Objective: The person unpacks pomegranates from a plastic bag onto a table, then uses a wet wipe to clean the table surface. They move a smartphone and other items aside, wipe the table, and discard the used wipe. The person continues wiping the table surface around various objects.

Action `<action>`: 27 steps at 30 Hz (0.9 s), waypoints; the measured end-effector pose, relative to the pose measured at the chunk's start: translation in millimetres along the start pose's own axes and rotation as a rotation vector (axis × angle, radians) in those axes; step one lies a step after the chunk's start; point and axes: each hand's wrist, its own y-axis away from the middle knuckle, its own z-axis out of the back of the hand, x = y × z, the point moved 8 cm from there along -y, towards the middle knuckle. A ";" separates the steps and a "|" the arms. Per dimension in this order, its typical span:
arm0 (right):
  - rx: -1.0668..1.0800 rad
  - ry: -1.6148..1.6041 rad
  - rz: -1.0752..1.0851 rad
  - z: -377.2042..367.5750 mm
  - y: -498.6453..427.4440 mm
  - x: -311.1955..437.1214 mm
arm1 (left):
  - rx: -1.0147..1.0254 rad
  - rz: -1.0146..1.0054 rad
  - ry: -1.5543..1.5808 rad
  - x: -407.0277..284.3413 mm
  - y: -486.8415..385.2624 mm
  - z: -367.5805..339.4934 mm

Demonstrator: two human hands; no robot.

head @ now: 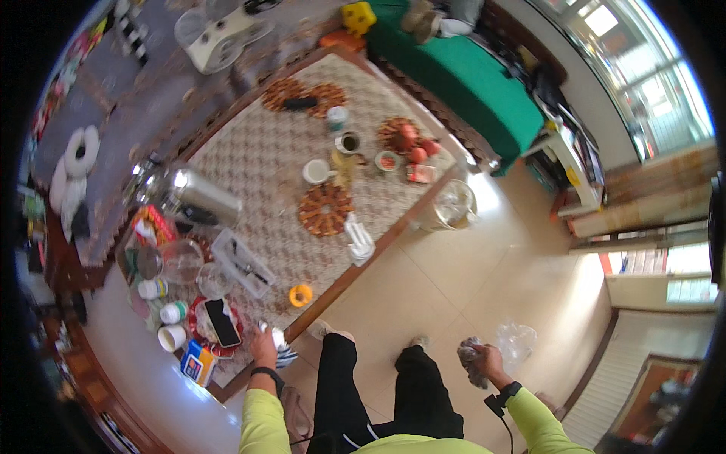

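Observation:
At the table's near edge, my left hand (264,347) grips a white and blue-striped item (282,347), perhaps a cloth or a packet. Off to the right, above the tiled floor, my right hand (491,361) is closed around a grey-brown bundle (470,362), soft-looking and blurred. Beside that hand shows a clear plastic bag (517,343); I cannot tell whether the hand holds it too. Nearest to my left hand on the table are a black phone (222,323) lying on a red-rimmed dish (195,319) and a blue and orange packet (198,363).
The table's patterned cloth (266,170) bears a steel flask (198,196), a clear cutlery tray (243,264), an orange tape roll (300,295), cups and red fruit (408,136). A lined waste bin (455,205) stands by the table. Beyond is a green-covered seat (465,79) with a person's feet.

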 end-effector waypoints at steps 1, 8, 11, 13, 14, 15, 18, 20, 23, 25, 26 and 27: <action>-0.028 -0.006 -0.047 2.6 16.1 -34.3 | 0.051 -0.161 -0.253 -11.8 11.7 5.8; -0.104 -0.152 -0.397 -26.6 134.8 -294.2 | 0.236 -0.168 -0.455 -95.5 114.3 16.9; -0.180 -0.267 -0.505 -38.6 194.8 -395.1 | 0.243 -0.204 -0.576 -184.5 162.6 15.1; -0.275 -0.365 -0.577 -41.4 233.9 -457.5 | 0.291 -0.293 -0.650 -263.8 197.2 1.2; -0.300 -0.384 -0.627 -43.2 254.2 -487.0 | 0.310 -0.399 -0.668 -308.4 214.8 -5.1; -0.341 -0.407 -0.663 -42.1 271.8 -515.6 | 0.328 -0.499 -0.696 -353.2 229.4 -12.1; -0.433 -0.469 -0.770 -41.0 314.2 -589.9 | 0.273 -0.696 -0.763 -483.2 261.2 -30.6; -0.438 -0.495 -0.853 -46.6 333.3 -630.8 | 0.265 -0.751 -0.805 -554.8 266.5 -43.3; -0.446 -0.547 -0.968 -56.9 354.4 -684.2 | 0.227 -0.849 -0.846 -661.4 275.1 -54.3; -0.474 -0.604 -1.052 -62.7 370.8 -714.4 | 0.210 -0.886 -0.832 -734.6 281.0 -63.5; -0.461 -0.592 -1.057 -63.1 376.3 -727.7 | 0.202 -0.911 -0.827 -778.5 286.0 -69.8; -0.439 -0.579 -1.090 -65.2 384.3 -739.6 | 0.185 -0.942 -0.834 -819.0 290.4 -77.3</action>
